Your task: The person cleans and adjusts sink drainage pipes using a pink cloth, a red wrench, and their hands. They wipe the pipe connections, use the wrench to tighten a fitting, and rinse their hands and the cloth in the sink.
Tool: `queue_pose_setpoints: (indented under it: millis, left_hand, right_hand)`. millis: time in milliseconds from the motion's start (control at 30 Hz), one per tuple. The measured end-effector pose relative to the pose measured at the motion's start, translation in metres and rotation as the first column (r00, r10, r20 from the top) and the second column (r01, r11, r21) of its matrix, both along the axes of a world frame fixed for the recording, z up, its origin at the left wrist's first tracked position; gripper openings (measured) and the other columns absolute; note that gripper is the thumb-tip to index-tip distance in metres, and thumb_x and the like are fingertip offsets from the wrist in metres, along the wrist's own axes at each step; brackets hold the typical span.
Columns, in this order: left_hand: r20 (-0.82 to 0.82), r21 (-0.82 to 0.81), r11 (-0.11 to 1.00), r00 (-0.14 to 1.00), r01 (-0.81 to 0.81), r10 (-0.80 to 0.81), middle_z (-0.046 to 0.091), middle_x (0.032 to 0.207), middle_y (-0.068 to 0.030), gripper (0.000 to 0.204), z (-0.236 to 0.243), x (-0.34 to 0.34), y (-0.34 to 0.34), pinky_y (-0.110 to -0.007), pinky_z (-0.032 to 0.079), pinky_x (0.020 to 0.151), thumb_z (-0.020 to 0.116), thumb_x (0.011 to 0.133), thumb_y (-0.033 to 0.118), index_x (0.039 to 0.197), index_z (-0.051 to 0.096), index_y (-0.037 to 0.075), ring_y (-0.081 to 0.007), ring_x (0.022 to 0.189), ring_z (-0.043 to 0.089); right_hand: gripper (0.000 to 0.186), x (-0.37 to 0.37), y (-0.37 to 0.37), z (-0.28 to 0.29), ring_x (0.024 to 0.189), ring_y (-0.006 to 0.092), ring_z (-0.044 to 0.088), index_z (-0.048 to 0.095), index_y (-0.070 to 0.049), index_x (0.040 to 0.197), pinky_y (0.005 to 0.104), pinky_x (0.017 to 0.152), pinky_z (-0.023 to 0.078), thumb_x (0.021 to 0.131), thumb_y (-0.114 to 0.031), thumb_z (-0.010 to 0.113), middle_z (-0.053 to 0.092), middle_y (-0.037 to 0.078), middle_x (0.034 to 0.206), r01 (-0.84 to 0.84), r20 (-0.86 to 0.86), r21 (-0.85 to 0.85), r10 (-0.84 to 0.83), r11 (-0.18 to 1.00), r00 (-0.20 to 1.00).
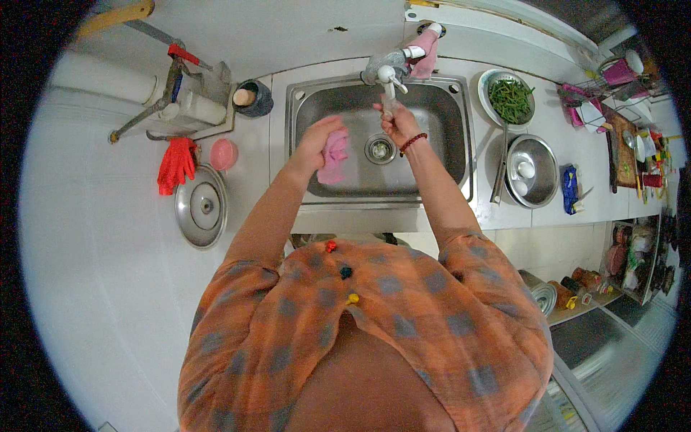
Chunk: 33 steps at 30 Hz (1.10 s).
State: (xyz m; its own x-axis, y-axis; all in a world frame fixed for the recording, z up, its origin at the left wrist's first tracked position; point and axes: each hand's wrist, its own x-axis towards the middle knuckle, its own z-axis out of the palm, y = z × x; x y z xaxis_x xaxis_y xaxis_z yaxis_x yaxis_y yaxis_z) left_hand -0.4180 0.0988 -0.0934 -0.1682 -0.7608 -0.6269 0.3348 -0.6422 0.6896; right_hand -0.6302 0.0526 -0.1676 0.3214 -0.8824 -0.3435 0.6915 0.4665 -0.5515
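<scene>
Over the left half of the steel sink (338,199), my left hand (317,144) is closed on a pink cloth (333,160), which hangs down from the fingers. My right hand (402,126), with a dark red bead bracelet (413,143) at the wrist, reaches to the white faucet (389,75) at the sink's back edge. Its fingers close round the lower end of the spout; part of the grip is hidden. Below that hand the drain (381,149) shows in the basin floor. Another pink cloth (425,56) is draped by the faucet's wall pipe.
Right of the sink stand a plate of green beans (510,99), a steel bowl with eggs (551,183) and a blue packet (570,189). On the left are a dark cup (260,105), a pink bowl (224,154), red gloves (176,164) and a steel lid (193,223).
</scene>
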Motion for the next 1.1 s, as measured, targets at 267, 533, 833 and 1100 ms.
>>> queue_pose_setpoints:
  millis: [267,533,833,1100]
  left_hand:
    - [0.003,0.078,0.997,1.000,-0.024,0.024,0.059,0.092,-0.0070,0.030,-0.010,0.022,0.024,-0.046,0.051,0.055,0.059,0.082,0.021,0.110,0.051,0.012,-0.0202,0.072,0.057]
    - [0.021,0.126,0.991,0.999,-0.045,0.042,0.060,0.088,-0.0067,0.028,-0.008,0.012,0.032,-0.045,0.050,0.053,0.060,0.081,0.022,0.106,0.054,0.011,-0.0195,0.071,0.057]
    - [0.008,0.099,0.995,1.000,-0.021,0.020,0.059,0.087,-0.0033,0.030,-0.015,0.020,0.034,-0.039,0.049,0.055,0.063,0.079,0.025,0.106,0.056,0.012,-0.0158,0.071,0.055]
    - [-0.018,0.121,0.990,0.997,-0.068,0.071,0.060,0.089,-0.0059,0.026,-0.026,0.031,0.034,-0.044,0.051,0.053,0.061,0.080,0.021,0.103,0.057,0.011,-0.0193,0.070,0.058]
  right_hand:
    - [0.023,0.000,-0.015,0.004,0.044,0.0084,0.032,0.051,-0.008,0.078,0.0216,0.042,0.027,0.089,-0.028,0.044,0.034,-0.007,0.052,-0.017,-0.367,0.182,0.083,0.983,0.927]
    - [0.022,-0.010,-0.015,-0.005,0.082,0.0218,0.057,0.048,-0.004,0.103,0.0379,0.071,0.050,0.081,-0.004,0.050,0.056,0.011,0.097,-0.075,0.088,-0.086,0.082,0.993,0.993]
    - [0.033,-0.005,-0.021,-0.014,0.057,0.0068,0.043,0.046,-0.002,0.114,0.0170,0.043,0.032,0.083,-0.012,0.053,0.052,0.006,0.090,-0.046,-0.033,-0.051,0.044,0.998,0.998]
    - [0.017,0.016,-0.024,-0.008,0.039,0.0058,0.028,0.052,-0.007,0.093,0.0219,0.035,0.019,0.086,-0.021,0.049,0.036,-0.006,0.054,-0.083,-0.535,0.028,0.085,0.996,0.841]
